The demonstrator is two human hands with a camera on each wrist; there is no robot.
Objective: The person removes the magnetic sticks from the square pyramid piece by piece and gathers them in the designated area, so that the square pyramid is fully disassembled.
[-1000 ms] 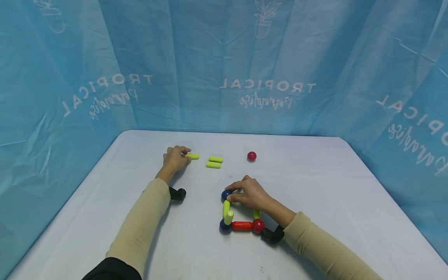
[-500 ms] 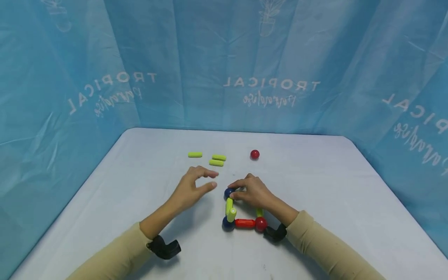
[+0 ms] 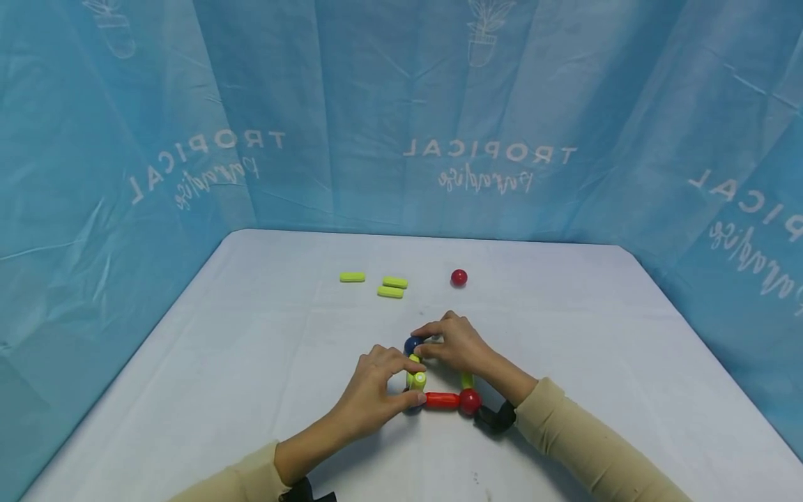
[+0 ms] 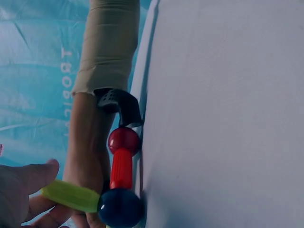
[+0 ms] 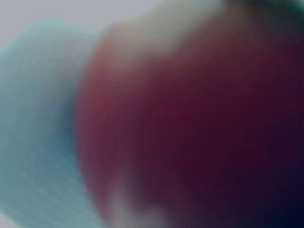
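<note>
A frame of magnetic sticks and balls lies on the table. My right hand [image 3: 461, 345] pinches its far blue ball [image 3: 413, 344]. A red stick [image 3: 442, 401] joins the red ball [image 3: 470, 401] to the near blue ball [image 4: 121, 207], mostly hidden in the head view. From that blue ball a yellow-green stick [image 3: 419, 381] rises. My left hand [image 3: 375, 387] has thumb and forefinger on either side of this stick, seemingly apart from it; in the left wrist view the thumb [image 4: 40, 175] is close to the stick's free end. The right wrist view is filled by the blurred red ball [image 5: 190, 123].
Three loose yellow-green sticks [image 3: 390, 292] lie farther back on the white table [image 3: 552, 300]. A loose red ball [image 3: 459, 277] sits to their right. Behind the table hangs a blue printed curtain [image 3: 376, 90]. Black wrist mounts [image 3: 495, 417] stick out near the frame.
My left hand has left the loose stick at the back and come forward and right to the raised stick. The right hand keeps its pinch on the far blue ball.
</note>
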